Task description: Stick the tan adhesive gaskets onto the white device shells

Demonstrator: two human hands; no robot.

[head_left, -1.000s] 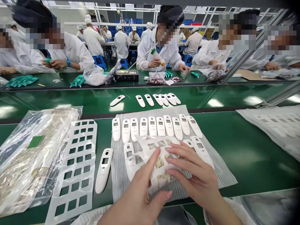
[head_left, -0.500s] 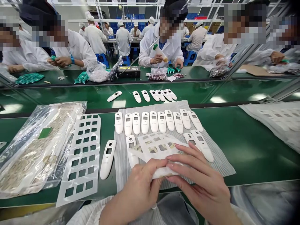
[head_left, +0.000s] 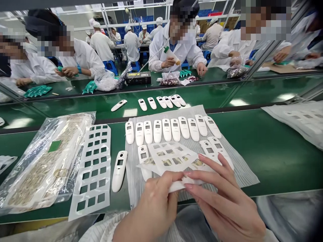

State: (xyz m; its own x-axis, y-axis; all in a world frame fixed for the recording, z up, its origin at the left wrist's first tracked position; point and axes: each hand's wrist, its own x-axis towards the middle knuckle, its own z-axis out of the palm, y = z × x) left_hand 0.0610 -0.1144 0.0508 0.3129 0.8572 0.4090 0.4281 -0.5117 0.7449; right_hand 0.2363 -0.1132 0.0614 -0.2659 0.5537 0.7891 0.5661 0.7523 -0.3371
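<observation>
A thin white sheet with square windows (head_left: 174, 153) is bent over in front of me, its near edge folded. My left hand (head_left: 153, 201) is closed, with thumb and fingers pinching that folded edge. At the same edge, the fingertips of my right hand (head_left: 224, 198) pinch close to my left thumb, the other fingers stretched over the sheet. Any small piece between the right fingertips is too small to make out. Beneath and behind lie several white handheld device shells (head_left: 166, 130) with small display openings. One shell (head_left: 119, 170) lies apart, left of my hands.
Wrinkled white foam sheeting (head_left: 237, 164) lies under the shells. A cut-out sheet with square holes (head_left: 92, 169) and a clear plastic bag of sheets (head_left: 50, 164) are at left. More shells (head_left: 142, 104) rest on the green strip beyond. Co-workers (head_left: 174, 47) sit opposite.
The view has shifted slightly. My right fingertips have come closer to my left thumb at the sheet's folded edge, and more of the sheet's windows show. Across the table, a co-worker's hand has moved right.
</observation>
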